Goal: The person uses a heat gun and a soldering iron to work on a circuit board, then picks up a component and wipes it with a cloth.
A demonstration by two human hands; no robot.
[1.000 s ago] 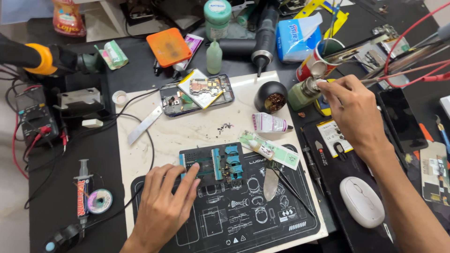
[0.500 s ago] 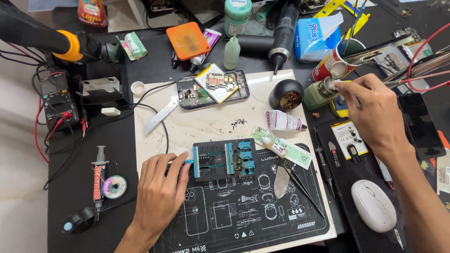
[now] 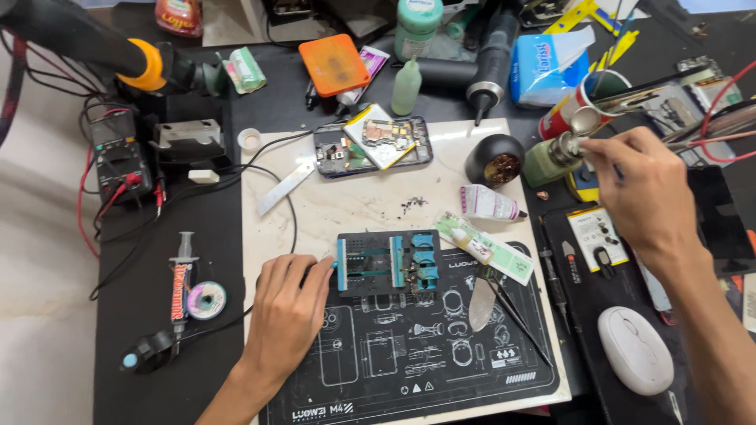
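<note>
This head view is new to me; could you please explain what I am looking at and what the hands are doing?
The camera sits on a person's head and looks down at a crowded repair bench. The left hand rests on a black printed mat, its fingers touching the side of a small blue and black clamp. The right hand reaches to a small green bottle and pinches at its top. Nearby lie an opened phone, a round black pot, a white tube, a syringe and a white mouse.
</note>
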